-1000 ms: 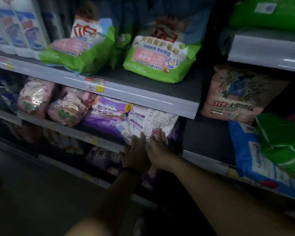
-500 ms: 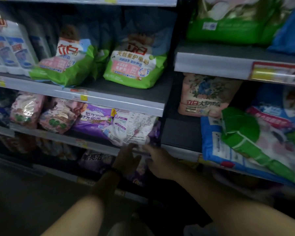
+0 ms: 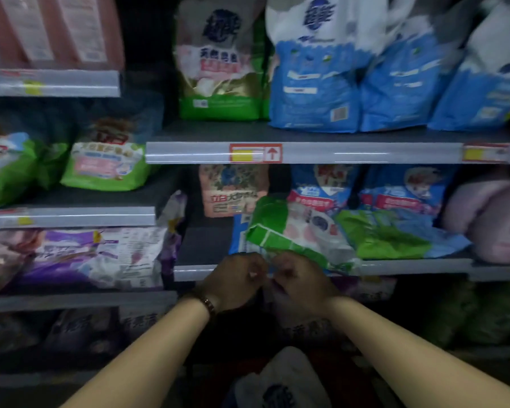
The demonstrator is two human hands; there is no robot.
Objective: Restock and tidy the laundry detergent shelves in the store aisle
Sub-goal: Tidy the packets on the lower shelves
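Note:
A green-and-white detergent bag (image 3: 292, 231) lies flat on the middle right shelf (image 3: 409, 265), on top of a blue bag (image 3: 238, 231). Its near end hangs over the shelf's front edge. My left hand (image 3: 239, 278) and my right hand (image 3: 299, 279) sit side by side at that end, fingers curled, and grip the bag's edge between them. A watch band shows on my left wrist. A second green bag (image 3: 386, 234) lies flat to the right of the first.
A pink bag (image 3: 233, 189) stands upright behind, with bare shelf to its left. Blue bags (image 3: 315, 83) fill the shelf above. Purple-and-white bags (image 3: 100, 254) lie on the left shelf. A white bag (image 3: 280, 384) sits low between my arms.
Both hands left the purple-and-white bag on the left shelf and moved right to the green-and-white bag, where the fingers curled onto its edge. The view swung right and up.

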